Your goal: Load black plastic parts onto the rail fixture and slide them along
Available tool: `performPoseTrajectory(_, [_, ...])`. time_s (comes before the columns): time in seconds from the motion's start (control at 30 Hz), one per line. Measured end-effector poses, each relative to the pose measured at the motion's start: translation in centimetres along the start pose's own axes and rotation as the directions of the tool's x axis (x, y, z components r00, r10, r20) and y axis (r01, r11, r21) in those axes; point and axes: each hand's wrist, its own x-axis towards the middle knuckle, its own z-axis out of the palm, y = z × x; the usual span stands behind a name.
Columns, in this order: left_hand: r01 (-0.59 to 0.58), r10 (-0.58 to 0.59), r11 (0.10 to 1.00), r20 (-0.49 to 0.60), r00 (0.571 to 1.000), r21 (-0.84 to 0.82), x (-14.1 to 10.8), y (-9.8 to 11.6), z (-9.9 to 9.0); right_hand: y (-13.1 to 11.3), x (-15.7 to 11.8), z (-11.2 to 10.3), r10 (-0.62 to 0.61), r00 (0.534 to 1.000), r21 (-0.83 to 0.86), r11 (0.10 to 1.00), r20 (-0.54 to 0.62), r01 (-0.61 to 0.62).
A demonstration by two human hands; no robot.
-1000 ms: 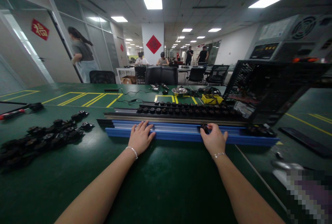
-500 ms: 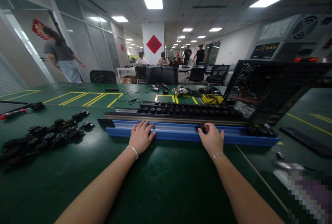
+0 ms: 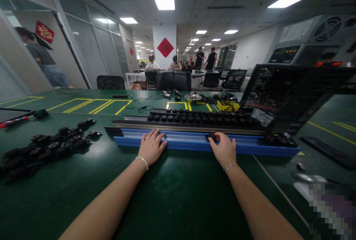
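Left hand: fingers spread, palm down, its fingertips resting on the left half of a blue rail.
Right hand: thumb and index finger pinch a small black part at the blue rail's channel, right of the rail's middle.
Blue rail: lies lengthwise across a green table, in front of both wrists, with a cluster of black pieces at its right end.
Table, left: a loose heap of black components spreads beside the rails; a red-and-black tool lies beyond it, near the edge of the view.
Table, right: a flat dark object lies beyond the rail's end.
Behind the blue rail: dark rails run alongside, backed by rows of small black rollers.
Far side of the table: an open computer case leans at right, near a yellow object and a metal bowl.
Background: two people sit at a white table, two others stand to their right, and a person in a grey top is by the door at left.
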Motion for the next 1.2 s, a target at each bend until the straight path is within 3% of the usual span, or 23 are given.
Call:
performPoseTrajectory(0.6, [-0.013,0.013,1.000,-0.002,1.000,0.017,0.0,-0.3,0.3,-0.9,-0.4,0.4,-0.130,0.986,0.045,0.991,0.100,0.126])
performPoseTrajectory(1.2, [-0.019,0.019,0.999,-0.015,1.000,0.031,-0.1,-0.2,0.2,-1.5,-0.8,0.6,-0.242,0.962,0.080,0.969,0.129,0.233])
